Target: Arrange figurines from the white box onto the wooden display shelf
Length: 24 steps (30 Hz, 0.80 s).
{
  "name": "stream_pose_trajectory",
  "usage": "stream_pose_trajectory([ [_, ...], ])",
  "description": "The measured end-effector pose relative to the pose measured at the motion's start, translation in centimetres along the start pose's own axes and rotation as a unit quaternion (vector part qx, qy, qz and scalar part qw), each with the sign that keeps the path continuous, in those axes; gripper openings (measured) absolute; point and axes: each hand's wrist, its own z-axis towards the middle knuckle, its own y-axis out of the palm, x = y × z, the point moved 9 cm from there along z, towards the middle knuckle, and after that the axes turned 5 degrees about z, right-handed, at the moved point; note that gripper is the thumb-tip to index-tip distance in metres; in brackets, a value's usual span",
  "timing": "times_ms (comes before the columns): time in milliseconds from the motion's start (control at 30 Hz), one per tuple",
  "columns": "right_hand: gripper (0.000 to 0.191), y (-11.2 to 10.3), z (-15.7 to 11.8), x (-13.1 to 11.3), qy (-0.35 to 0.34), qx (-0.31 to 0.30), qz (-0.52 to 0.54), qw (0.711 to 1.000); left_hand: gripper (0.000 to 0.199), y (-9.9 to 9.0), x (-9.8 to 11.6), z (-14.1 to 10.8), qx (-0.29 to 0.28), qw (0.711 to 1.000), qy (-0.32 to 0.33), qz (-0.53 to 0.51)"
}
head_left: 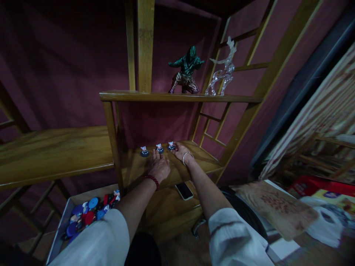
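Observation:
Three small white cat-like figurines on dark round bases stand in a row on the wooden shelf (138, 170). My right hand (181, 152), with a light bracelet at the wrist, has its thumb and fingers closed around the base of the right figurine (171, 145). Just in front of the middle figurine (159, 147), my left hand (160, 168) lies with its fingers stretched out, the tips at or against its base. A dark red bead bracelet circles that wrist. The left figurine (144, 151) stands apart from both hands.
On the upper shelf (155, 96) stand a green hooded figure (190, 70) and a clear deer statue (224, 72). A phone (184, 191) lies on the lower ledge. At lower left is a box (62, 218) of colourful figures. Flat cardboard (274, 207) sits at right.

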Motion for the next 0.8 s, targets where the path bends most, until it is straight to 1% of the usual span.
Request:
stream_pose_trajectory([
  [267,0.048,-0.15,-0.28,-0.37,-0.006,0.006,-0.01,1.0,0.053,-0.15,0.09,-0.03,0.011,1.0,0.002,-0.007],
  [467,0.047,-0.23,-0.35,-0.58,-0.007,0.002,-0.008,1.0,0.051,-0.1,0.18,0.08,0.025,1.0,0.017,-0.006],
  [633,0.045,-0.51,-0.49,-0.72,-0.007,0.007,-0.017,1.0,0.05,-0.13,0.16,0.03,0.025,1.0,0.019,0.004],
  [800,0.047,-0.29,-0.21,-0.27,-0.004,0.005,-0.01,1.0,0.051,-0.19,0.24,-0.02,0.019,1.0,0.014,0.01],
])
